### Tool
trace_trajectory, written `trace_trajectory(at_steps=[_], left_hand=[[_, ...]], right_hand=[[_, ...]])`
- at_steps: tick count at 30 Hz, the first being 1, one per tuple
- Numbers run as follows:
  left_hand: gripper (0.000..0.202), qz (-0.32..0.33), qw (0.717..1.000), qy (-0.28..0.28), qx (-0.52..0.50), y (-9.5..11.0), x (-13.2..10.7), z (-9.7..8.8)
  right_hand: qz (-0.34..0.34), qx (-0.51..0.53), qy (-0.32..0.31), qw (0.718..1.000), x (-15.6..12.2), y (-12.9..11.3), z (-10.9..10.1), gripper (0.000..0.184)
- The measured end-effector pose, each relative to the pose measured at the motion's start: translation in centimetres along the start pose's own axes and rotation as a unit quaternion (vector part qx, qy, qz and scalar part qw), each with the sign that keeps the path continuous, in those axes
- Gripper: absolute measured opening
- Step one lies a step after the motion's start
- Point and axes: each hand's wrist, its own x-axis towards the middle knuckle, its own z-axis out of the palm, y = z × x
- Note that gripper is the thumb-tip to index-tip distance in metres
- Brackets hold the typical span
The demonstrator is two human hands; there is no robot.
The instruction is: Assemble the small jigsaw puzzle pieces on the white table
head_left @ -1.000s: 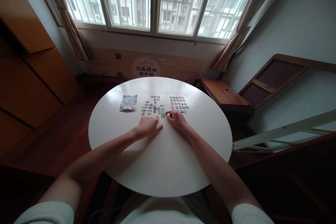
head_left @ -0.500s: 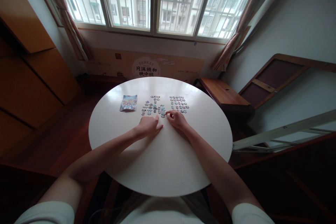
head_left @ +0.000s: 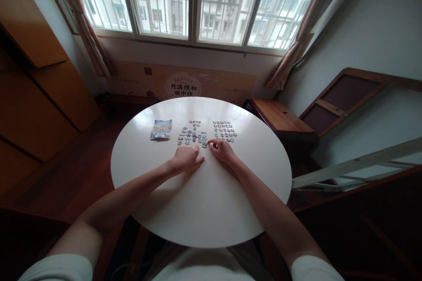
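Note:
Small jigsaw puzzle pieces lie in a joined strip just beyond my hands. My left hand rests near the strip's left side, its index finger pointing at the pieces and its thumb held apart; it grips nothing. On the strip's right side, my right hand has thumb and index finger brought together at a puzzle piece, which the fingertips partly hide. Loose and partly joined pieces spread to the left. Further right, separate pieces sit in rough rows, just past my right knuckles.
A colourful printed packet lies at the left of the round white table. Behind the table's right side stands a wooden-topped cabinet. Barred windows are at the back, and an orange cupboard is on the left.
Both hands stay almost where they were. The view has shifted very slightly; no piece has visibly changed place.

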Motion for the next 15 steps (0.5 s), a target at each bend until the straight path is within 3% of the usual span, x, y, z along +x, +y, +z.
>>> trace_trajectory(at_steps=[15], left_hand=[[0.059,-0.008,1.000,-0.013,-0.011,0.08,-0.03,-0.18]], right_hand=[[0.004,0.001,-0.004,1.000,-0.03,-0.03,-0.04,0.023]])
